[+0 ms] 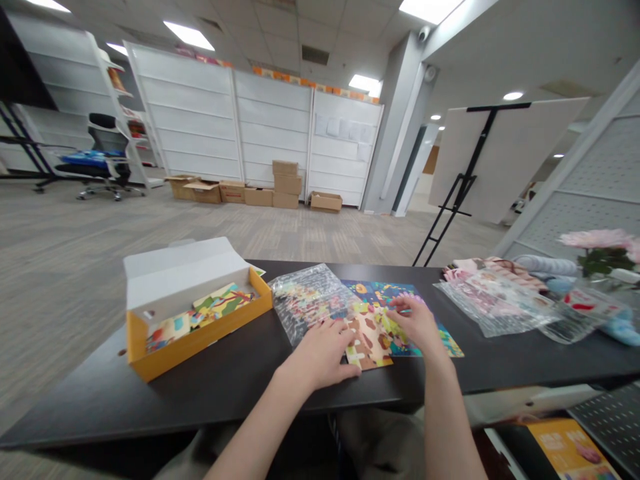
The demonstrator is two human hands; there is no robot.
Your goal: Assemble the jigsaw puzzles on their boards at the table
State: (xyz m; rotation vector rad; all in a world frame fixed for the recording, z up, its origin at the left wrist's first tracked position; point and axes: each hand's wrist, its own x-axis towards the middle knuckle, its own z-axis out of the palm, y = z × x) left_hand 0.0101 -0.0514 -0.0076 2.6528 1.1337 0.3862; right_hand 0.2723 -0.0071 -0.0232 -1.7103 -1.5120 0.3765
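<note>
My left hand (320, 355) lies flat at the near edge of a tan puzzle piece with a brown giraffe-like pattern (369, 341), its fingers touching the piece. My right hand (417, 323) sits just beyond, its fingertips resting on colourful printed puzzle pieces (395, 325). Under and behind them lies a bright blue and yellow picture sheet (380, 292). A clear bubble-wrap bag with colourful contents (305, 300) lies left of my hands. Further left stands an open yellow box with a white lid (200, 327), holding flat printed pieces.
The dark tabletop (220, 393) runs across the view. At its right lie clear packets with pink contents (500, 300), a blue soft item, and pink flowers (600, 250). Beyond the table, cardboard boxes (250, 187) sit on the carpet near white shelving.
</note>
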